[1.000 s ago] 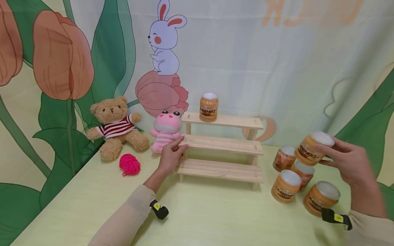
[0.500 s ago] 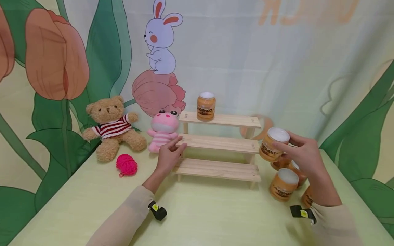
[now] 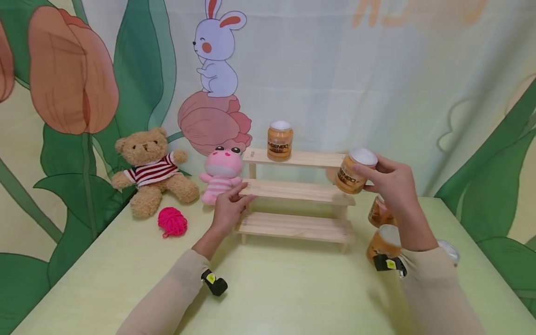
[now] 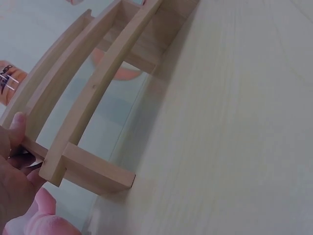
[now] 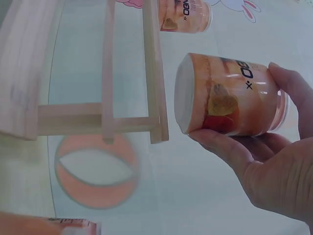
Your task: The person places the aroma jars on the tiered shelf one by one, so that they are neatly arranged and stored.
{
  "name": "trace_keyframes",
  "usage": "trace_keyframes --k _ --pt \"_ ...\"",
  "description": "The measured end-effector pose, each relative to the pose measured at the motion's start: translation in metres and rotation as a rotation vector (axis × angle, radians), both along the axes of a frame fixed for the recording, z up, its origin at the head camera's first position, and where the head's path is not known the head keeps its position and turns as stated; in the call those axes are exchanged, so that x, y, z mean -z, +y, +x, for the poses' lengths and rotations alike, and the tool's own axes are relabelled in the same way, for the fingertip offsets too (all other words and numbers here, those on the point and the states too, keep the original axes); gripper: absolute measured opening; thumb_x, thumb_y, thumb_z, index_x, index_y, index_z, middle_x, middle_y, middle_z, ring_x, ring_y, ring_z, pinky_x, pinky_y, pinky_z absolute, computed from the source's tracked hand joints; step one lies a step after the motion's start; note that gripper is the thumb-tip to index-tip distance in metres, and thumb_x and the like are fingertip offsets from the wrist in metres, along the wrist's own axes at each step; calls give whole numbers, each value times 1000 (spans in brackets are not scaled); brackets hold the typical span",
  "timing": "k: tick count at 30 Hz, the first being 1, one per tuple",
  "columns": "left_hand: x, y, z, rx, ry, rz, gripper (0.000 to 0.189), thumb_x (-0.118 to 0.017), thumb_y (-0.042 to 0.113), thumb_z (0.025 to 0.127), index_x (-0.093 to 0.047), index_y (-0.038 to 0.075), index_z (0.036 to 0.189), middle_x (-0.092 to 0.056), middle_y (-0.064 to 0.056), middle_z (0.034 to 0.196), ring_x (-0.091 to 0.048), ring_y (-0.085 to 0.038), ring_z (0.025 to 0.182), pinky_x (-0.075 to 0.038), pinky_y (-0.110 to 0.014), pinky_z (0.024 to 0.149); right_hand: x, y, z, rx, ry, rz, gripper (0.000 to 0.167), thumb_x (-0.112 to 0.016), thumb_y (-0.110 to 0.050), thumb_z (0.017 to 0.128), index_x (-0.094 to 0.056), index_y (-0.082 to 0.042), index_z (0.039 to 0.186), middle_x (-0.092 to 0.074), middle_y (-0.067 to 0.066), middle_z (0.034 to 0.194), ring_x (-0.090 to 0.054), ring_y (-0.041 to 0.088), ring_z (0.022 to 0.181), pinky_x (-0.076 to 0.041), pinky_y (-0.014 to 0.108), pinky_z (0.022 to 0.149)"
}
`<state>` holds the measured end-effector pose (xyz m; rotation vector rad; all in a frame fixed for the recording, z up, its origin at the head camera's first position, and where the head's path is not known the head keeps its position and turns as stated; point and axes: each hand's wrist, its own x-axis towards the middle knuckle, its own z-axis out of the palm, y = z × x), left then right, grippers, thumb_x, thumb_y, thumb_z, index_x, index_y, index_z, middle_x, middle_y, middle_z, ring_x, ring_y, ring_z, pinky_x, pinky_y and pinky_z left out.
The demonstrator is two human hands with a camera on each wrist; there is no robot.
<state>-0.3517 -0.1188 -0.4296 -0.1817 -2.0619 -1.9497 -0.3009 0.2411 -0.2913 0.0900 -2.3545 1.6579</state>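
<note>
My right hand [image 3: 393,184] holds an orange-labelled jar [image 3: 351,177] with a white lid, thumb on one side and fingers on the other. The jar is slightly tilted and overlaps the right end of the top step in the head view; the right wrist view has it apart from the step's edge. A three-step wooden display rack [image 3: 293,190] stands on the table. My left hand [image 3: 228,209] grips the left end of its middle step, thumb [image 4: 18,125] on the wood. On the top step, left of centre, a matching jar [image 3: 279,143] stands upright.
More jars stand right of the rack, including a front one [image 3: 381,239] and one behind it [image 3: 380,211]; my right forearm partly hides them. To the left are a teddy bear [image 3: 146,153], a pink plush toy [image 3: 222,165] and a pink yarn ball [image 3: 172,222]. A printed curtain hangs behind.
My right hand has carried its jar leftward and up, from above the group of jars to the right end of the top step. The left hand stays at the rack.
</note>
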Motion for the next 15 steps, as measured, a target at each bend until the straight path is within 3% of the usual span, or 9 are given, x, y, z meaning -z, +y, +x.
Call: trace_keyframes --k 5,15 --pt "-3 -2 -2 -17 1 -7 47 -78 10 88 -65 2 132 -74 -15 91 -55 -12 66 -37 -16 51 -9 -11 -19 -13 10 -64 70 -80 -47 83 -58 -17 142 -62 6 131 -60 15 110 -57 31 79" --pt "0 3 -2 22 -4 32 47 -76 8 89 -63 0 133 -74 -16 94 -54 -10 65 -35 -16 49 -13 -22 -52 8 37 -53 67 -82 -42 83 -60 -15 140 -62 9 132 -59 20 113 -57 32 81"
